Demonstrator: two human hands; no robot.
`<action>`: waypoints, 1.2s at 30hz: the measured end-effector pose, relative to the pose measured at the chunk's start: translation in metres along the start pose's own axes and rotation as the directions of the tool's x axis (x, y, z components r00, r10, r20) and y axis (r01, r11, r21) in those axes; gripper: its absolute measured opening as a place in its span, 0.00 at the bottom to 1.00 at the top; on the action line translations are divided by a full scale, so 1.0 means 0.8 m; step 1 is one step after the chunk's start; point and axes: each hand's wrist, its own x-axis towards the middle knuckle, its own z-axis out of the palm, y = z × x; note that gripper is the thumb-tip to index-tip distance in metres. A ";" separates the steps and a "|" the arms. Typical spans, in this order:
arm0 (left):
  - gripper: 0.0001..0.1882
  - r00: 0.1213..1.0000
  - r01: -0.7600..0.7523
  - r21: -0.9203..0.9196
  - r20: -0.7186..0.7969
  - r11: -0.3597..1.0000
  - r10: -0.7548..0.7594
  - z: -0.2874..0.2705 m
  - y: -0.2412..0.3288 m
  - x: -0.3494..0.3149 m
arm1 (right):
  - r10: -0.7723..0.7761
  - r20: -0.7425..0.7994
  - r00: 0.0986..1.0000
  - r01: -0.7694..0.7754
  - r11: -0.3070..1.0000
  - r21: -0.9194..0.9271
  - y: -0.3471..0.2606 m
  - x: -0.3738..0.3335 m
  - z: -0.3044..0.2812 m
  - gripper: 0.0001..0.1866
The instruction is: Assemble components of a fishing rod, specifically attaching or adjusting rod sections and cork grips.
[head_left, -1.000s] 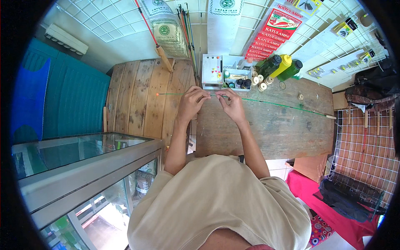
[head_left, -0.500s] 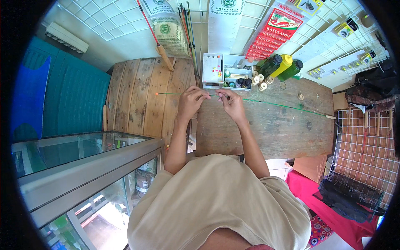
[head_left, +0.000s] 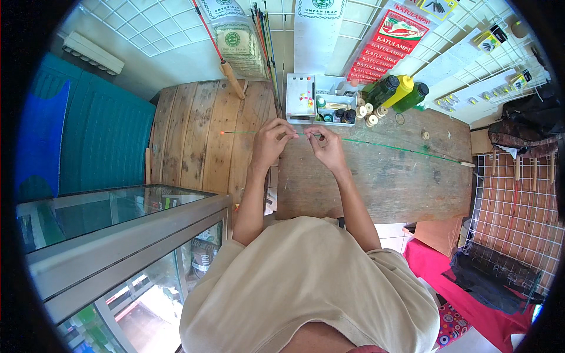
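A thin green fishing rod (head_left: 400, 149) lies crosswise in front of me, with an orange tip (head_left: 222, 132) at the left and a short pale handle end at the right. My left hand (head_left: 273, 141) pinches it near the middle, thumb against fingertips. Just to the right, my right hand (head_left: 325, 145) has its fingers closed on the same rod. The fingertips of both hands are close together, and any fine thread between them is too small to make out. Behind my hands stands a white compartment box (head_left: 300, 97) with small coloured beads on its lid and little bottles inside.
Several thread spools (head_left: 371, 120) stand right of the box, beside dark green bottles (head_left: 412, 99) and a yellow bottle (head_left: 401, 89). Upright rods lean at the back wall, including a red one with a cork-coloured handle (head_left: 232, 80). A glass display case (head_left: 135, 235) borders my left side.
Both hands stay at the same place on the rod. The fingers of my right hand have shifted slightly, drawing a little to the left; the rod has barely moved.
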 end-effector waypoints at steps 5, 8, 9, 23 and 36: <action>0.05 1.000 -0.026 0.016 0.006 1.000 0.026 -0.001 -0.006 -0.001 | -0.084 -0.049 0.995 0.081 0.995 -0.058 0.007 0.000 0.001 0.07; 0.05 1.000 -0.026 0.043 0.010 0.999 0.025 -0.001 -0.007 -0.001 | -0.061 -0.054 0.997 0.058 0.997 -0.046 0.005 -0.001 0.002 0.07; 0.04 0.999 -0.031 0.069 0.014 0.997 0.030 -0.001 -0.006 -0.001 | -0.069 -0.061 0.996 0.066 0.997 -0.050 0.005 -0.001 0.002 0.07; 0.04 0.996 -0.094 0.102 0.016 0.990 0.093 0.000 -0.006 -0.002 | -0.016 -0.027 1.000 0.014 0.998 -0.060 -0.015 0.008 0.004 0.10; 0.04 0.996 -0.070 0.083 0.061 0.994 0.066 0.000 -0.006 0.004 | 0.096 -0.106 0.990 -0.072 0.976 0.206 0.012 0.009 0.014 0.05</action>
